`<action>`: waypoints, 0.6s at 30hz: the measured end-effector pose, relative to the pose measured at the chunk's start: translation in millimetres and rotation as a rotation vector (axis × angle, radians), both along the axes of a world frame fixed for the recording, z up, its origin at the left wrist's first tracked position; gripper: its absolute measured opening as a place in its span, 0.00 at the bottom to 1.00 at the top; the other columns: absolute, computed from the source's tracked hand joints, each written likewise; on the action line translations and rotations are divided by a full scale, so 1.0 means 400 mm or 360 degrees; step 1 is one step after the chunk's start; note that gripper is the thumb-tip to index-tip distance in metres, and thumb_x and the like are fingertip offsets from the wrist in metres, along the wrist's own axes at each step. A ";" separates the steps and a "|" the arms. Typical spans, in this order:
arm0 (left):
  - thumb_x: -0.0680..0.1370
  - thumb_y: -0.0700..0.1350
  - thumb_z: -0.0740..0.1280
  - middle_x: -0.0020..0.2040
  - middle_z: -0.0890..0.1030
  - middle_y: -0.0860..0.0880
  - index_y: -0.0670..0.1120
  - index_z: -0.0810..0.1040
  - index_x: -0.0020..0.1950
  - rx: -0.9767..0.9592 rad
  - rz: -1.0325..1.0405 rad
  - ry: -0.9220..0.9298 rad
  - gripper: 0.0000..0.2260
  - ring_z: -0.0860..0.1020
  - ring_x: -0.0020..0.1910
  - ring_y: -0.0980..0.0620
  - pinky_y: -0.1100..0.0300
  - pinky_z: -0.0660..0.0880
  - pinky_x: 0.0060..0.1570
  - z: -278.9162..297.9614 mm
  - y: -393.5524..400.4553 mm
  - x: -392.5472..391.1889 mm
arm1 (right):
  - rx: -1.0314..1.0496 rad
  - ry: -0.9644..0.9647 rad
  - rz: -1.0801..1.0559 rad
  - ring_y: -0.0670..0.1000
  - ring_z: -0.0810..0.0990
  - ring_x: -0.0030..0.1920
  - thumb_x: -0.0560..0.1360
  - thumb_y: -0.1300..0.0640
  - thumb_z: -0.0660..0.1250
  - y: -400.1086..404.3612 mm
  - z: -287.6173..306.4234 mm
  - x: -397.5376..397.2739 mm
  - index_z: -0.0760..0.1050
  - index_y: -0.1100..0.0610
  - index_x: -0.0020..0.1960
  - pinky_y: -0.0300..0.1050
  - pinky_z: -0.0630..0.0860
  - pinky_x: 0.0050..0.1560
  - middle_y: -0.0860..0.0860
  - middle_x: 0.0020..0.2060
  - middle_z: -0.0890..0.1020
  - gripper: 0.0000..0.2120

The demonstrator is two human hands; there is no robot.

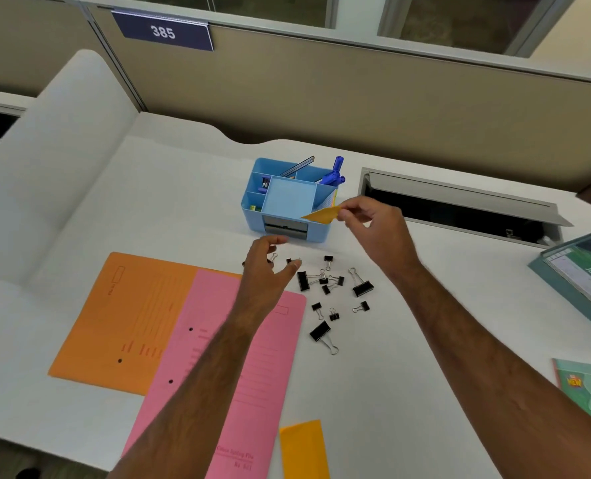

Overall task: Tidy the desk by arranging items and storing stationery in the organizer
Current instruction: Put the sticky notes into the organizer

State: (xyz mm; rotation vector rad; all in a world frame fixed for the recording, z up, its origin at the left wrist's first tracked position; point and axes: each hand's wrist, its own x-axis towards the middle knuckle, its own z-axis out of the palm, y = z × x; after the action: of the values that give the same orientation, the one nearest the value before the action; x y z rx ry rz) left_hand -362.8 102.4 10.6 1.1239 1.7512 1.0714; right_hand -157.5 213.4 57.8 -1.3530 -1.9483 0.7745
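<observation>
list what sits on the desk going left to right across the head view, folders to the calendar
orange folder → pink folder → scattered black binder clips → open cable tray → calendar at the right edge. I left out the blue organizer, since it sits above the clips and overlaps them in this order.

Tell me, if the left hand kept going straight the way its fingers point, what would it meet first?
Probably the blue organizer. The left hand hovers open over the scattered binder clips, its fingers aimed forward at the organizer's front wall. Its height above the desk is unclear, so it might brush a clip first.
</observation>
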 end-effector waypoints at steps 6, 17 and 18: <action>0.77 0.48 0.76 0.61 0.70 0.70 0.61 0.75 0.59 -0.0149 -0.0178 0.0125 0.16 0.71 0.67 0.54 0.50 0.73 0.67 -0.061 -0.089 0.006 | 0.0085 -0.0148 0.0040 0.44 0.85 0.49 0.80 0.51 0.69 0.052 -0.023 0.012 0.81 0.51 0.57 0.46 0.82 0.55 0.45 0.50 0.86 0.08; 0.77 0.48 0.75 0.61 0.75 0.59 0.53 0.77 0.61 -0.0251 -0.0491 0.0575 0.14 0.67 0.61 0.60 0.61 0.67 0.61 -0.132 -0.217 0.005 | 0.0031 -0.0601 0.0086 0.50 0.82 0.48 0.80 0.56 0.65 0.083 -0.049 -0.023 0.75 0.50 0.66 0.55 0.78 0.57 0.47 0.57 0.82 0.14; 0.77 0.48 0.74 0.60 0.75 0.59 0.53 0.77 0.61 -0.0249 -0.0485 0.0576 0.14 0.67 0.61 0.59 0.61 0.68 0.61 -0.132 -0.221 0.005 | 0.0013 -0.0608 0.0096 0.50 0.82 0.50 0.80 0.57 0.65 0.081 -0.051 -0.025 0.73 0.50 0.68 0.54 0.79 0.57 0.48 0.59 0.81 0.16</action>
State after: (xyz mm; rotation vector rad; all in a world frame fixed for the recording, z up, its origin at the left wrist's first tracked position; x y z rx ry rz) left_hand -361.0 14.1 -42.4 1.4943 1.8204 0.5620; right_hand -167.3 245.7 37.5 -1.5303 -2.2899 0.5639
